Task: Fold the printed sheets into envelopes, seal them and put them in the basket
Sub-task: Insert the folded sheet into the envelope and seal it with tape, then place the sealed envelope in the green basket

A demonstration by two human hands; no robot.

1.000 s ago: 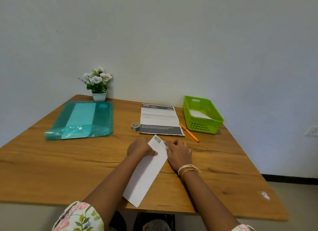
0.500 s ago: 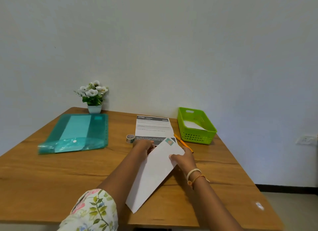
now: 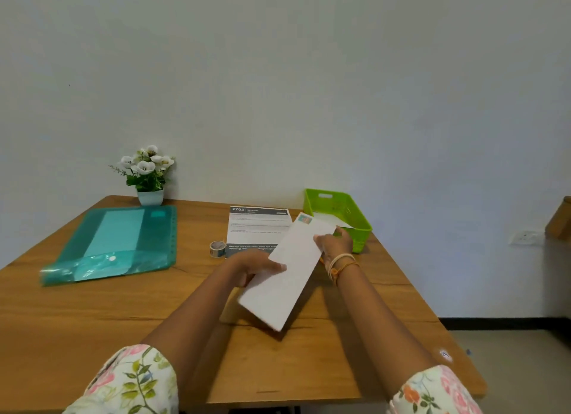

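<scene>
On the left of the bench (image 3: 92,321) lie a teal plastic folder (image 3: 117,243) and a small potted plant (image 3: 148,172), neither of them in play. Nearer the middle, a roll of tape (image 3: 217,248) sits just beside a printed sheet (image 3: 258,225) that lies flat and not yet folded. The step in hand looks like delivery: a folded envelope (image 3: 287,274) with a small stamp-like patch at its far corner is held above the bench, tilted with that far end pointing toward the green basket (image 3: 340,209), which already holds something white. The left hand (image 3: 256,265) grips the envelope's near-left edge, fingers curled beneath and thumb lying across the top. The right hand (image 3: 335,242) pinches the far-right edge, close to the basket's front wall, its wrist wearing thin bands. Both forearms reach forward from floral sleeves. Whether the flap is sealed cannot be told from this side. The next move, as I judge it, calls for carrying the envelope over the basket's near rim and releasing it inside, with the left hand letting go first so that the right can guide it down.
</scene>
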